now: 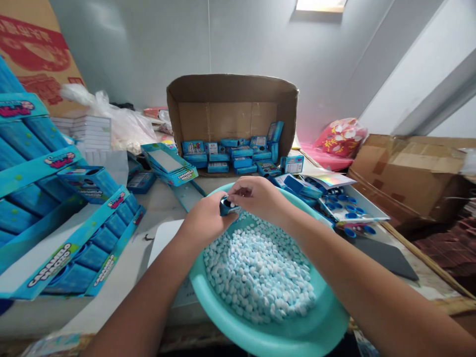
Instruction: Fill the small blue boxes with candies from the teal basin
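Observation:
A teal plastic basin (316,327) sits in front of me, heaped with small pale blue and white candies (256,270). Over its far side, my left hand (206,220) grips a small blue box (227,206). My right hand (256,196) pinches at the top of that same box with its fingertips. Both forearms reach in from the bottom edge.
An open cardboard box (232,91) behind the basin holds several small blue boxes (238,156). Blue display cartons (55,238) stack at the left. A tray with blue caps (347,208) lies at the right, with brown cartons (405,173) beyond.

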Action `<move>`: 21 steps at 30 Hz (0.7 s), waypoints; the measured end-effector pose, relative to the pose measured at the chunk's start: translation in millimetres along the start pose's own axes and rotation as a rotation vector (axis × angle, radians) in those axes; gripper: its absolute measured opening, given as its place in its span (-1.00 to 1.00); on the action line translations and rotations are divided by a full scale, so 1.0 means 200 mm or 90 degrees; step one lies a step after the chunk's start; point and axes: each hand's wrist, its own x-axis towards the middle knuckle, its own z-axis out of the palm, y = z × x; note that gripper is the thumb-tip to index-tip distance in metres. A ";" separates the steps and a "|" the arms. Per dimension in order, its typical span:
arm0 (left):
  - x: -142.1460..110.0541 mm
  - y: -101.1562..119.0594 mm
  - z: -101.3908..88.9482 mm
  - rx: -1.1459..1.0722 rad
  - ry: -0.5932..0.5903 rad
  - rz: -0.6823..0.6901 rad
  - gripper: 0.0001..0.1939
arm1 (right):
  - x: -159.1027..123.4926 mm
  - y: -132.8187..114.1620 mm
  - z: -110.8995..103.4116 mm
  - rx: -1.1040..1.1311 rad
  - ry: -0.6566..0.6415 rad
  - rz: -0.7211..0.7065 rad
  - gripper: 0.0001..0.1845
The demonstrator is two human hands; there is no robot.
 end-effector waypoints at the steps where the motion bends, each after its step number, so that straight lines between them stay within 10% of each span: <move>1: 0.00 0.00 0.00 0.003 -0.001 0.001 -0.69 | 0.00 0.00 0.00 0.041 -0.007 0.008 -0.92; 10: 0.02 -0.02 0.00 -0.072 0.034 0.038 -0.58 | -0.01 0.00 0.00 0.409 -0.052 -0.017 -0.77; 16: 0.04 -0.02 0.00 -0.195 0.112 -0.022 -0.51 | 0.00 -0.01 -0.08 0.365 0.107 -0.072 -0.85; 21: 0.04 0.00 0.00 -0.185 0.176 -0.041 -0.51 | 0.00 0.04 -0.20 0.217 -0.205 0.074 -0.86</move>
